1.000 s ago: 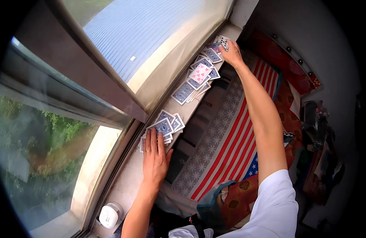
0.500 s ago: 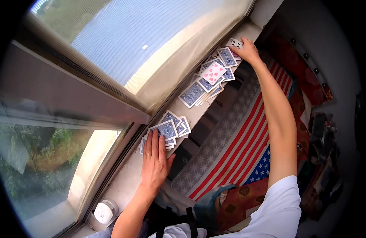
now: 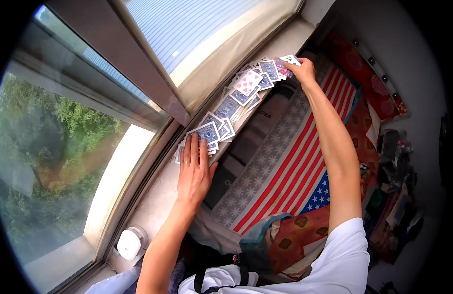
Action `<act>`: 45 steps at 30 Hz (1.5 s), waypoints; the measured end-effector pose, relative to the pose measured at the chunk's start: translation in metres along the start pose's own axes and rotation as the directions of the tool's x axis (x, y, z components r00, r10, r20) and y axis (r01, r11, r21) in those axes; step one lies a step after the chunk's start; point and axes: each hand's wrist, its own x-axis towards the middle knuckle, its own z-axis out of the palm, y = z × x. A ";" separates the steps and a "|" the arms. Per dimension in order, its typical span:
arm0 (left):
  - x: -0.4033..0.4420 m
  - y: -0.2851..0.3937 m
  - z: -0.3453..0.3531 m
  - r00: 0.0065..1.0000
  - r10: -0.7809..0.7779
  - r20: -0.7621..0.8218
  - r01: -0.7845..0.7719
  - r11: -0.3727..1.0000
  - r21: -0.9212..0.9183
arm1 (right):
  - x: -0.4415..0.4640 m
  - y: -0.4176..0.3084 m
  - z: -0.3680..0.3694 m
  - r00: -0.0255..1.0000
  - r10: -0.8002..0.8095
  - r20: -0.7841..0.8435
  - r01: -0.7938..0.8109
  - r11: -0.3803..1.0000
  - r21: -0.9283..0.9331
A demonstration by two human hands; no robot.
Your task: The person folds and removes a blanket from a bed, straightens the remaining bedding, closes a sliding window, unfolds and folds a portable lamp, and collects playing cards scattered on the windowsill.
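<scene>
Playing cards lie in an overlapping row along the narrow windowsill (image 3: 155, 198), most with blue backs up. My left hand (image 3: 194, 176) rests flat on the near pile of blue-backed cards (image 3: 207, 131), fingers stretched out together. At the row's far end my right hand (image 3: 303, 72) has thumb and fingers closed around the end cards, a spade card (image 3: 290, 59) and a pinkish card (image 3: 283, 67) among them. A face-up heart card (image 3: 248, 82) lies on top of the middle cards, between my hands.
A white rounded object (image 3: 130, 244) stands on the sill's near end. Window frame and glass (image 3: 59, 147) border the sill on the left. Right of it, lower down, lie dark boxes (image 3: 258, 128) and a flag-patterned cloth (image 3: 290, 171). Mixed clutter (image 3: 395, 181) sits further right.
My right hand has come nearer along the sill, and the far cards have slid toward the near pile, closing the gap. My left hand stays on its pile. The view has shifted.
</scene>
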 end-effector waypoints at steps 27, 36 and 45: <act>-0.003 -0.004 0.002 0.994 -0.018 -0.103 0.010 0.997 -0.080 | -0.170 -0.118 0.002 0.889 -0.011 0.458 -0.230 0.854 0.467; -0.003 -0.003 0.001 0.988 0.035 -0.148 -0.045 0.997 -0.066 | -0.250 -0.153 0.049 0.847 -0.424 0.322 0.429 0.901 0.058; -0.001 -0.004 0.002 0.999 -0.003 -0.038 0.003 1.000 0.010 | -0.061 -0.078 0.030 0.987 -0.132 0.087 0.157 0.882 -0.445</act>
